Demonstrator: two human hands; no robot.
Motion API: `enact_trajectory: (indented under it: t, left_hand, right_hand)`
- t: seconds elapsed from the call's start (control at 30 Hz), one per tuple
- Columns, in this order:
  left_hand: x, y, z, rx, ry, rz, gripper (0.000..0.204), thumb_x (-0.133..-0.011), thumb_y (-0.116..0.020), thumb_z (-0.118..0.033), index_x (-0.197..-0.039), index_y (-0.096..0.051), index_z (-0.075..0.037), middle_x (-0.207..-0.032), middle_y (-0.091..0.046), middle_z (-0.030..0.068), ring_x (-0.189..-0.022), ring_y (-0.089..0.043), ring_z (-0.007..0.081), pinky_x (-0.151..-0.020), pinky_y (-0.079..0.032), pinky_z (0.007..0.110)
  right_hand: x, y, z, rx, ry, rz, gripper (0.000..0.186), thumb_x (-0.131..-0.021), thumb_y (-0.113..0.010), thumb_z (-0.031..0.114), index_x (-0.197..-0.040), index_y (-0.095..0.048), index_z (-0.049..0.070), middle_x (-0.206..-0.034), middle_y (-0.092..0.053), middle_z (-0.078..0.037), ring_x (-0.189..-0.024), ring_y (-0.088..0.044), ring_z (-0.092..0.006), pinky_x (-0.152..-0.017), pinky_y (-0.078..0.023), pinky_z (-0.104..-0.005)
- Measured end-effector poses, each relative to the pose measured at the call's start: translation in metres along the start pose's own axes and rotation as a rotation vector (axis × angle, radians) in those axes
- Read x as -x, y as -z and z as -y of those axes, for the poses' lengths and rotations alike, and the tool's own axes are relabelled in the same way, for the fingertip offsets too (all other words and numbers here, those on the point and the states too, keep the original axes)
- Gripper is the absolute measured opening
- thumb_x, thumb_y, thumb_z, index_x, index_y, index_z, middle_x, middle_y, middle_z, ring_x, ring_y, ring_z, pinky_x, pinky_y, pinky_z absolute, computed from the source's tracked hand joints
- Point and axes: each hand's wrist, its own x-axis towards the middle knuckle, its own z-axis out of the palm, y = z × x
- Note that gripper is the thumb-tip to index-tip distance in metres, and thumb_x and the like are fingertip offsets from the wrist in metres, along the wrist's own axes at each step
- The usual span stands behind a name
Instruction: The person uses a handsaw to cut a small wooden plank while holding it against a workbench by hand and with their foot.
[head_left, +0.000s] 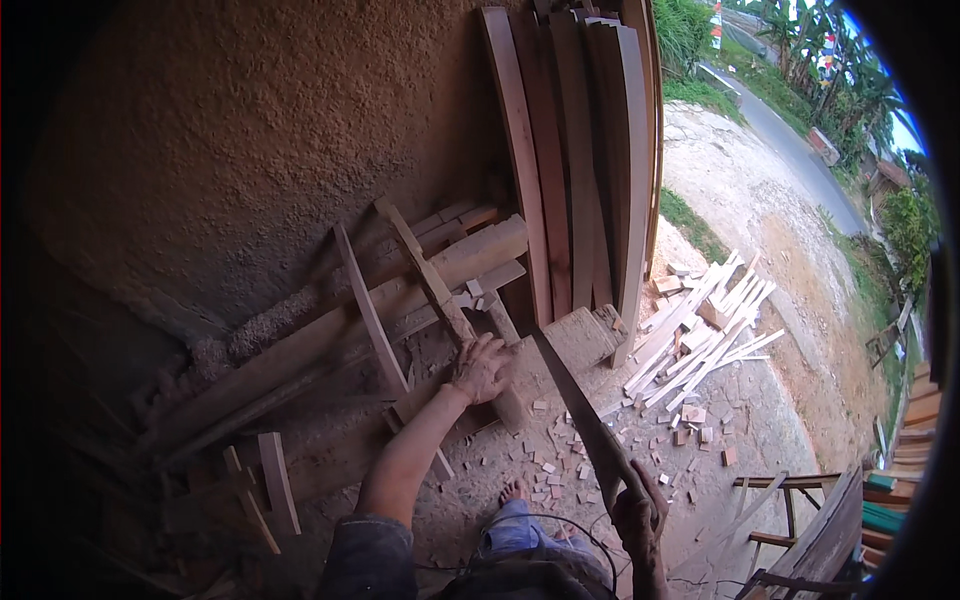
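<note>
The person's right hand [640,508] is closed around the handle of a handsaw [588,415], whose long blade slants away from that hand, forward and to the left. The blade's far end is at the near side of a thick wooden block [580,338], ahead of the right hand and to the right of the left; whether the teeth touch wood cannot be told. The left hand [482,368] lies palm down with its fingers bent over the near end of a narrow wooden slat [424,272]; how firmly it grips cannot be told. The slat runs forward and leftward from that hand, crossing a heavy beam [478,252]. A short tilted piece of wood [511,402] is just beside the left hand, on its right.

Beyond both hands, tall boards [572,170] stand leaning near a rough wall [270,120]. Forward and to the right of the right hand lies a loose heap of pale strips [705,330]. Small offcuts [546,482] litter the floor between the hands and around the person's bare foot [512,491].
</note>
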Motion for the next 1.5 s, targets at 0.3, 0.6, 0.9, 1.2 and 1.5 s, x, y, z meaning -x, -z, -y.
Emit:
enact_trajectory:
  t: [0.3,0.6,0.9,1.2,1.5]
  left_hand:
    - [-0.013,-0.037,0.019,0.276,-0.027,-0.302,0.015,-0.081,-0.062,-0.023,-0.071,-0.059,-0.012,-0.088,-0.063,0.0084,-0.092,-0.06,0.026,-0.098,-0.037,0.043]
    - [-0.003,-0.011,0.029,0.371,0.227,-0.678,0.058,-0.092,-0.059,-0.036,-0.137,-0.043,-0.003,-0.139,-0.043,0.0212,-0.124,-0.047,0.0382,-0.103,-0.038,0.044]
    - [0.096,0.03,0.014,0.246,0.568,-0.079,0.098,-0.071,-0.082,-0.034,-0.15,-0.03,-0.009,-0.141,-0.045,0.0205,-0.13,-0.044,0.0361,-0.109,-0.033,0.047]
    - [0.195,0.072,-0.058,1.356,0.628,-0.805,0.068,-0.083,-0.078,-0.035,-0.135,-0.047,-0.003,-0.106,-0.061,0.0012,-0.092,-0.059,0.0113,-0.084,-0.049,0.029]
    - [0.368,-0.037,-0.195,2.019,1.044,-1.966,0.076,-0.08,-0.065,-0.067,-0.127,-0.045,-0.009,-0.104,-0.058,0.0118,-0.092,-0.062,0.028,-0.082,-0.055,0.046]
  right_hand:
    - [0.0,-0.012,0.006,0.011,-0.075,-0.104,0.092,-0.086,-0.056,0.07,-0.134,-0.048,-0.008,-0.059,-0.048,0.003,-0.051,-0.046,-0.005,-0.047,-0.032,-0.0221]
    - [0.005,0.002,0.003,-0.069,-0.205,-0.012,0.086,-0.084,-0.069,0.055,-0.139,-0.044,-0.005,-0.07,-0.056,0.0,-0.059,-0.051,-0.0062,-0.051,-0.038,-0.0216]
    - [-0.004,0.029,-0.035,-0.236,-0.19,-0.058,0.047,-0.092,-0.066,0.033,-0.12,-0.058,-0.003,-0.06,-0.052,0.001,-0.044,-0.047,-0.0077,-0.04,-0.035,-0.0248]
    - [-0.04,0.073,-0.065,-0.678,-0.563,-0.037,0.032,-0.096,-0.061,0.029,-0.105,-0.065,-0.001,-0.061,-0.058,-0.008,-0.052,-0.054,-0.0153,-0.046,-0.043,-0.0286]
    - [-0.084,0.048,-0.09,0.251,0.73,0.293,0.038,-0.089,-0.055,0.022,-0.108,-0.062,-0.011,-0.086,-0.062,-0.024,-0.07,-0.063,-0.0313,-0.058,-0.052,-0.0373]
